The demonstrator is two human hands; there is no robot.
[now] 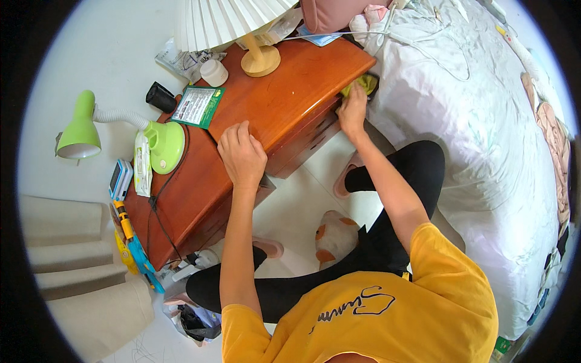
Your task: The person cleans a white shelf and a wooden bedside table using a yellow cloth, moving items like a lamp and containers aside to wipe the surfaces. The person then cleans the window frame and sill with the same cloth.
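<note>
My left hand (242,154) rests palm down at the near edge of a reddish-brown wooden bedside cabinet (290,97), fingers loosely bent, with nothing visible in it. Against the cabinet's right-hand end, just below the top's edge, my right hand (353,112) is on a yellow-green cloth (365,84). Its fingers cover part of the cloth, and the palm is hidden. A second wooden cabinet (195,199) adjoins on the left.
A pleated-shade lamp (261,60), white jar (214,72), green packet (199,106) and green desk lamp (167,147) stand on the cabinets. A dark cord (181,165) crosses the left top. The bed (481,181) borders the right; a plush toy (337,233) lies on the floor.
</note>
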